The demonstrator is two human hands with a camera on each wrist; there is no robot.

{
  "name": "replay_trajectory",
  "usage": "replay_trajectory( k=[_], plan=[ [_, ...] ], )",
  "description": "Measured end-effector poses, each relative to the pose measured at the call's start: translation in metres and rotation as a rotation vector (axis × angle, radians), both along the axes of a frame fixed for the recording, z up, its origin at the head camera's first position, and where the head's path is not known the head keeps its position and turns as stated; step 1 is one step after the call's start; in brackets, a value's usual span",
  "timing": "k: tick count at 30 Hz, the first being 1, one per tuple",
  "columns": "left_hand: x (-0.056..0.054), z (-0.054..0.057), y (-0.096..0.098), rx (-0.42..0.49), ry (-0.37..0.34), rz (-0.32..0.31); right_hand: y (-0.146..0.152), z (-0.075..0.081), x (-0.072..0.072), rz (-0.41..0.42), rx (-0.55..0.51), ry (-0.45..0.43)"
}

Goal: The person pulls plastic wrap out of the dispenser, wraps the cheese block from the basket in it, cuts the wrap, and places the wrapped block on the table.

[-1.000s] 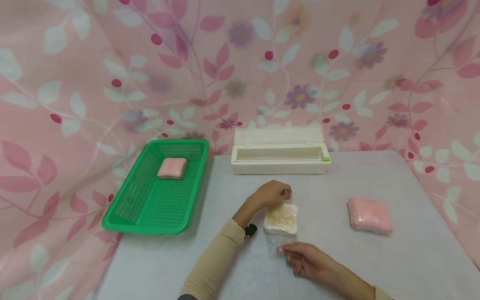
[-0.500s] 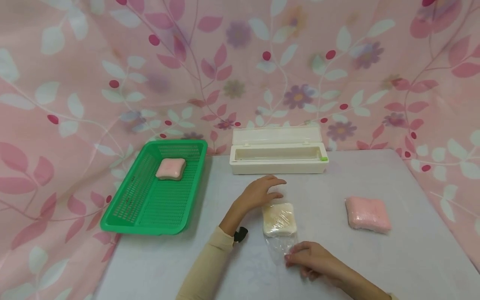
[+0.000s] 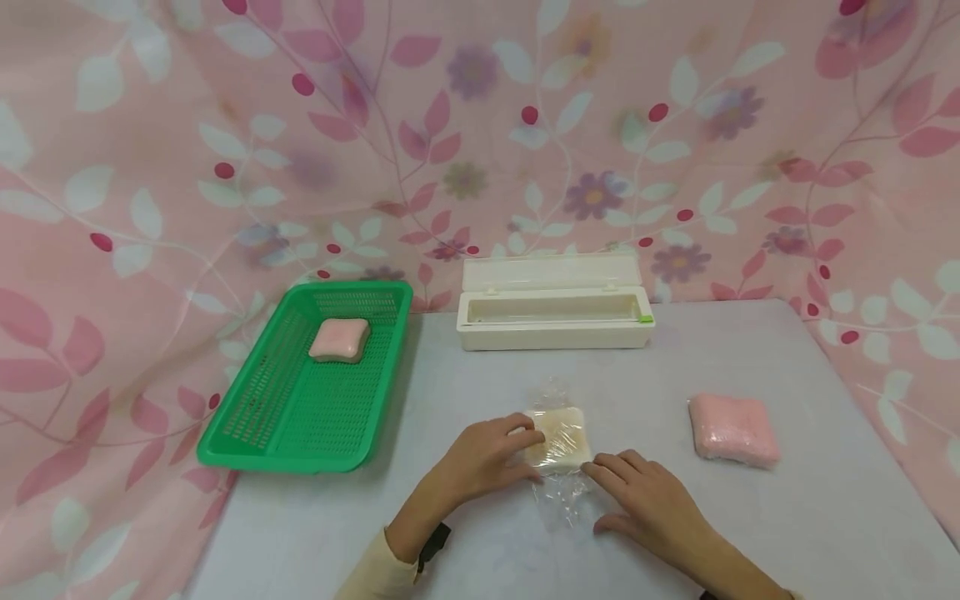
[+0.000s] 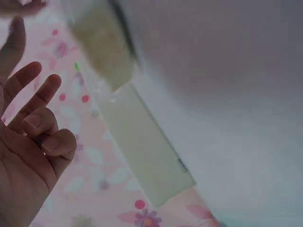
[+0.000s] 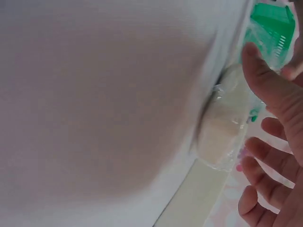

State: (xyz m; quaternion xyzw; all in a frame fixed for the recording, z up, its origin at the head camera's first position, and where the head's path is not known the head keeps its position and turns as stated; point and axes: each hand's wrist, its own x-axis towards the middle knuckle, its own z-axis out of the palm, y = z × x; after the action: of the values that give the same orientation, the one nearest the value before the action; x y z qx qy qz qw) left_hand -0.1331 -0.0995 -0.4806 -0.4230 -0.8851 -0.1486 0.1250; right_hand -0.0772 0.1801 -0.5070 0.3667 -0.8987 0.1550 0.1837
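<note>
A square cream-coloured piece [image 3: 562, 437], like a thick bread slice, lies on the table within clear plastic film [image 3: 558, 496] that spreads out above and below it. My left hand [image 3: 483, 462] is at its left side, with loosely bent fingertips over its edge. At the lower right corner is my right hand [image 3: 652, 504], its fingers relaxed and spread, fingertips by the film. In the left wrist view the piece [image 4: 102, 47] shows a brownish side. The right wrist view shows the wrapped piece [image 5: 220, 135] beside my fingers; nothing is gripped in either hand.
A long white box [image 3: 555, 336] with its lid raised stands at the back. On the left is a green basket [image 3: 296, 462] holding a pink square piece [image 3: 340, 340]. Another pink piece [image 3: 735, 429], wrapped in film, lies to the right. A floral cloth [image 3: 465, 125] hangs behind.
My left hand has let go of the film's far end and come down to the piece's left side. My right hand has released the near end and moved up to the right corner.
</note>
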Motion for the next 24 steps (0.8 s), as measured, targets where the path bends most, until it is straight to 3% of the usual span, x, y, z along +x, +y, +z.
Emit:
replay_trajectory(
  k=[3, 6, 10, 12, 17, 24],
  plan=[
    [0.022, -0.013, -0.001, -0.118, 0.072, 0.05, 0.002, -0.008, -0.005, 0.045, 0.063, 0.053],
    [0.04, -0.021, 0.005, -0.218, 0.192, 0.11, 0.0, -0.013, -0.01, 0.072, 0.069, 0.115],
    [0.049, -0.027, 0.017, -0.208, 0.33, 0.122, -0.005, -0.014, -0.015, 0.08, 0.038, 0.221],
    [0.05, -0.026, 0.023, -0.196, 0.355, 0.114, -0.008, -0.014, -0.016, 0.082, 0.035, 0.254],
    [0.049, -0.021, 0.028, -0.193, 0.329, 0.098, -0.012, -0.013, -0.015, 0.085, 0.045, 0.262],
    [0.04, -0.021, 0.025, -0.007, 0.141, 0.118, -0.014, -0.006, -0.014, 0.018, -0.037, 0.102]
  ],
)
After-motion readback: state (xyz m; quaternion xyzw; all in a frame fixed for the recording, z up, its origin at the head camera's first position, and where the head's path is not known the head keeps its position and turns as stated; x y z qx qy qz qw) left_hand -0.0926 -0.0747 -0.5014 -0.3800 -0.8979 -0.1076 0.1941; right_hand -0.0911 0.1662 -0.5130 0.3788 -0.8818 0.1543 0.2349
